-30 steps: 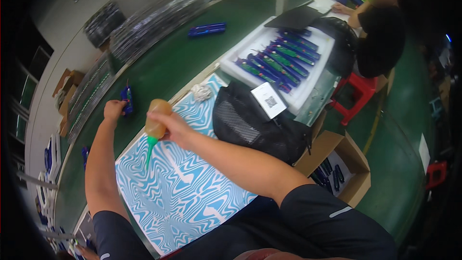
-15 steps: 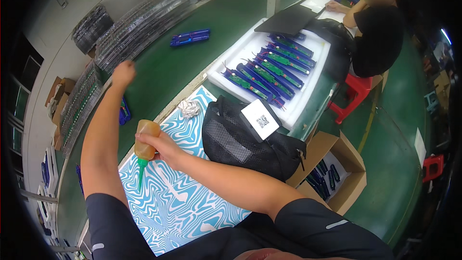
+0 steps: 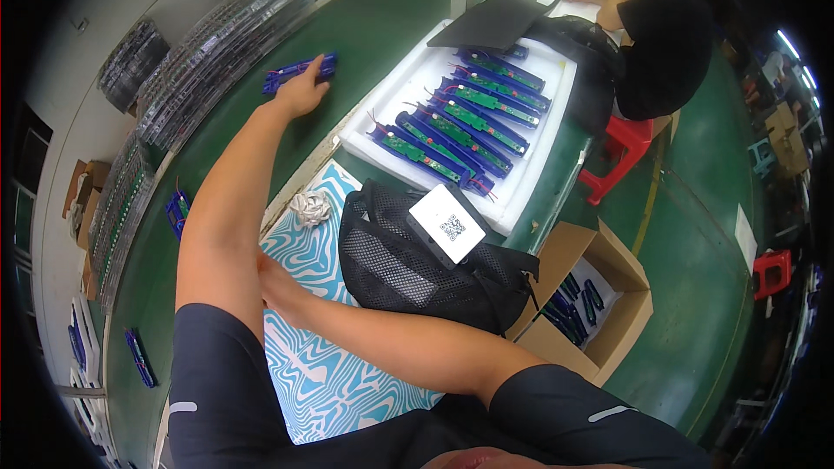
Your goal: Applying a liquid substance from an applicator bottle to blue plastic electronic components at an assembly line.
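My left hand (image 3: 304,94) reaches across the green bench to a pair of blue plastic housings (image 3: 280,75) lying side by side. Its fingers are apart at the right end of the housings; whether they touch cannot be seen. Over the blue-and-white patterned sheet (image 3: 347,391), my right hand (image 3: 280,285) is mostly covered by my left forearm. Its fingers are hidden, and no squeeze bottle shows in this view now. A crumpled paper ball (image 3: 311,208) rests on the sheet's far end.
A white foam tray (image 3: 365,141) holds several blue housings with green circuit boards. Beside it sit a black mesh bag (image 3: 408,282) and a cardboard box (image 3: 627,317) of similar parts. Stacked clear trays (image 3: 217,61) line the left. A co-worker (image 3: 665,52) sits at far right.
My left hand has moved right and away from me, to the pair of housings. The amber squeeze bottle, earlier held in my right hand, is now hidden behind my left arm. The view has shifted.
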{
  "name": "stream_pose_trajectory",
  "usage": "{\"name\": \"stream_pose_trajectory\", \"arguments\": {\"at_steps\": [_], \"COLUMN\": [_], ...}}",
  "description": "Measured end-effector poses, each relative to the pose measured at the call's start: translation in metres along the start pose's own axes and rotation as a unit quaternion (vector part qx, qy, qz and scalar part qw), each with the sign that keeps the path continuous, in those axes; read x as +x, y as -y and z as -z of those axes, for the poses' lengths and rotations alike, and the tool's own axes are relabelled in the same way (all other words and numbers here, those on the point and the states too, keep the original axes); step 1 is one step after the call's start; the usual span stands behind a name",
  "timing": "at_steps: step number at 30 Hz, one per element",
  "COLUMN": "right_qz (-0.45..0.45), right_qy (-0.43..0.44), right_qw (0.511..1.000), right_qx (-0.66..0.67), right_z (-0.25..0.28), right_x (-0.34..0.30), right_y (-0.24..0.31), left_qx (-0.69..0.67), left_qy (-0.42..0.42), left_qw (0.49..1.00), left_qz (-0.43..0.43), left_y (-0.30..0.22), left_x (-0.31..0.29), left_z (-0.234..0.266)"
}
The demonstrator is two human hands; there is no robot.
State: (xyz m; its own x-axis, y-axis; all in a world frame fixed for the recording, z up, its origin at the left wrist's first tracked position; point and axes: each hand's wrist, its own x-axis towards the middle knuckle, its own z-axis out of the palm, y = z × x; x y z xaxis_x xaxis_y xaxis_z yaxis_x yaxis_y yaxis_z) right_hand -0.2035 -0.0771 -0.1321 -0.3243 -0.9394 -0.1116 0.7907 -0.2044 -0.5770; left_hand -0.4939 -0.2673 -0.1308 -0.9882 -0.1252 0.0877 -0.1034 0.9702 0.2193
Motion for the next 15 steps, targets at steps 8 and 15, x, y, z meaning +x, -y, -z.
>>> {"name": "stream_pose_trajectory", "arguments": {"at_steps": [8,15], "right_qz": [-0.009,-0.008], "right_qy": [-0.024,-0.018], "right_qw": [1.000,0.999], "right_qx": [-0.014,-0.026], "right_z": [0.007,-0.004], "right_x": [-0.003,-0.005], "right_y": [0.007,0.007], "left_qx": [0.039,0.077], "left_qy": [0.102,0.119], "left_qw": [0.990,0.983], "left_qz": [0.089,0.115], "left_y": [-0.016,0.014], "left_x": [-0.055,-0.097], "left_z": [0.059,0.065]}}
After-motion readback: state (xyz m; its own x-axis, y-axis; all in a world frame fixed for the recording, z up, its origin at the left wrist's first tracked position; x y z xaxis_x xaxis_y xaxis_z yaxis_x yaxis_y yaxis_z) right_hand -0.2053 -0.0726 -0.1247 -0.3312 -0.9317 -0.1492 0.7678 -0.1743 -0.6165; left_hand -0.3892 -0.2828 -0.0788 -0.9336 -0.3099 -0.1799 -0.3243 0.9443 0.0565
